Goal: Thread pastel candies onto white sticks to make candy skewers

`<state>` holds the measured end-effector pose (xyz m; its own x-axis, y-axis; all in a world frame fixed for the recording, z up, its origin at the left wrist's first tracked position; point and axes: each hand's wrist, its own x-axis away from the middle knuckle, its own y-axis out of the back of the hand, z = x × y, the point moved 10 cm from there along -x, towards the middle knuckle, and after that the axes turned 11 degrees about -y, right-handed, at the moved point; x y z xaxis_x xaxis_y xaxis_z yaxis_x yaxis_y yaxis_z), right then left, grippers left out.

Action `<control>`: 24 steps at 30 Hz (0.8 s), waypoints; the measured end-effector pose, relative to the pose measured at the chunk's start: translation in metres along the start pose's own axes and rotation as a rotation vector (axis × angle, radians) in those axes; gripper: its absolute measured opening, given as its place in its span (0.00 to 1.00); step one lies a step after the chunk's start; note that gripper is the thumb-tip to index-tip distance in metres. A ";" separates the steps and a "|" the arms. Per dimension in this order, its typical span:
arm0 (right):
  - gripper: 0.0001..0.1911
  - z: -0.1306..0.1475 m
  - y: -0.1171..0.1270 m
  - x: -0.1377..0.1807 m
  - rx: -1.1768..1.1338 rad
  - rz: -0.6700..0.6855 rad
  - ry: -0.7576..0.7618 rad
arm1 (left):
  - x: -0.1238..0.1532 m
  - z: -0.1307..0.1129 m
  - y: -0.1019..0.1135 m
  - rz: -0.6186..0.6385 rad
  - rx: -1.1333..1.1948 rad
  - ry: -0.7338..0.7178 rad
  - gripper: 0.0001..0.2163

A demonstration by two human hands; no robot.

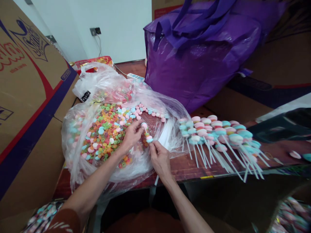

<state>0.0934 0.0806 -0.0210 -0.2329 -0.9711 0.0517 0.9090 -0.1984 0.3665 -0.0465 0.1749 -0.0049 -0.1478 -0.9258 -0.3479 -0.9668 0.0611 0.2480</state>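
Observation:
A candy skewer (pixel 149 138) with pink, white and blue pastel pieces and gummy rings is held between my two hands. My left hand (pixel 132 137) pinches its upper end, at a pink candy. Just below the lowest blue piece, the fingers of my right hand (pixel 160 159) are closed on the skewer's stick. A white stick end (pixel 156 180) shows beneath that hand. Under and around my hands lies an opened clear plastic bag (pixel 80 168) with many colourful gummy rings (pixel 107 124) and pastel candies (pixel 90 149). Loose white sticks (pixel 165 132) lie to the right of my hands.
Finished-looking candy skewers (pixel 218 132) are piled at the table's right, sticks over the front edge. A big purple bag (pixel 194 71) stands behind. Cardboard boxes (pixel 29 106) rise at the left. A power strip (pixel 135 77) lies at the back. Wrapped candies (pixel 291 215) sit low right.

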 end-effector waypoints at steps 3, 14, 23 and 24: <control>0.18 -0.002 -0.001 -0.001 0.005 0.016 -0.016 | 0.001 -0.013 -0.001 0.033 -0.179 -0.093 0.13; 0.18 -0.006 -0.002 -0.004 -0.018 0.026 -0.046 | 0.009 -0.031 -0.009 0.113 -0.436 -0.122 0.13; 0.18 -0.005 0.001 -0.003 -0.010 -0.001 -0.028 | 0.021 -0.038 -0.020 0.181 -0.470 -0.099 0.16; 0.17 -0.005 0.001 -0.003 -0.011 -0.005 -0.025 | 0.024 -0.037 -0.022 0.196 -0.444 -0.090 0.17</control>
<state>0.0969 0.0829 -0.0255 -0.2456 -0.9666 0.0735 0.9116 -0.2045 0.3567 -0.0206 0.1378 0.0149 -0.3545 -0.8758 -0.3275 -0.7397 0.0484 0.6712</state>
